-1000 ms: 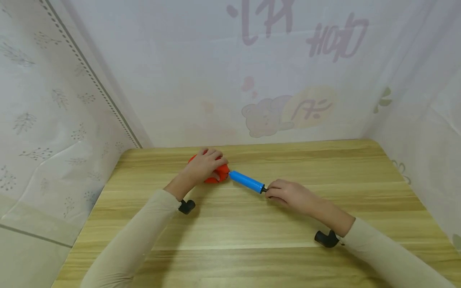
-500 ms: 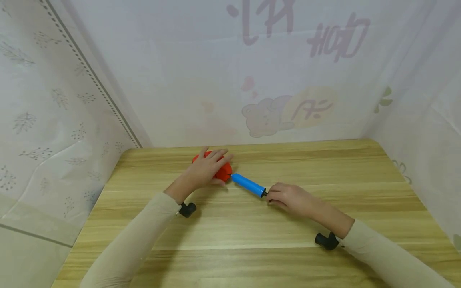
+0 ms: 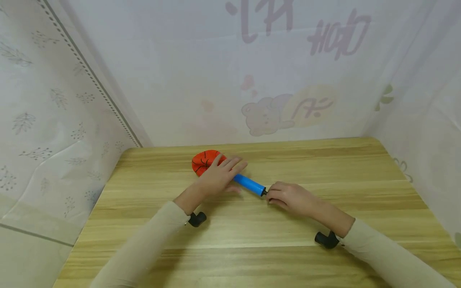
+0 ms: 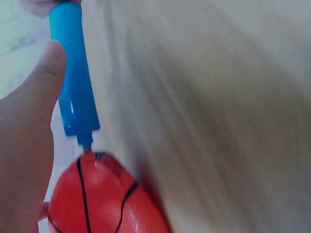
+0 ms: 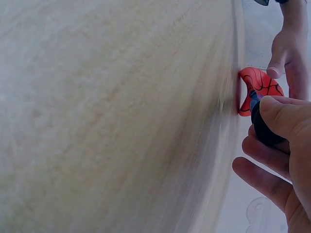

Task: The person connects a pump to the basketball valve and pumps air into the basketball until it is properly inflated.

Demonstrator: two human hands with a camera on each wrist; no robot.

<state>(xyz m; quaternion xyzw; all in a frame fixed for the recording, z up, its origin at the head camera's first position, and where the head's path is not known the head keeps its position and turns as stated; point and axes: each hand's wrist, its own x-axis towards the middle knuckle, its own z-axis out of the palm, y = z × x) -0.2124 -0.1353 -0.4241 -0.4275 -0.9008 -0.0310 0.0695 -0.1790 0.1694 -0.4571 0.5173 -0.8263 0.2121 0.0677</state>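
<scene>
"Toy basketball: where, in what shape?"

"On the bench, close to the far edge, left of middle. Red, black-lined, slack and dented."

"Your left hand?"

"Over the ball's right side and the nozzle end of the blue hand pump. Fingers straight, spread, gripping nothing; thumb alongside the barrel. Whether it touches, I cannot tell."

"Right hand?"

"I pinch the pump's black handle, thumb against forefinger, lower fingers loose."

"Pump's lie?"

"Slanting from the ball towards the bench's near right corner. Nozzle meets the ball's end; a short black rod shows before my right fingers."
</scene>
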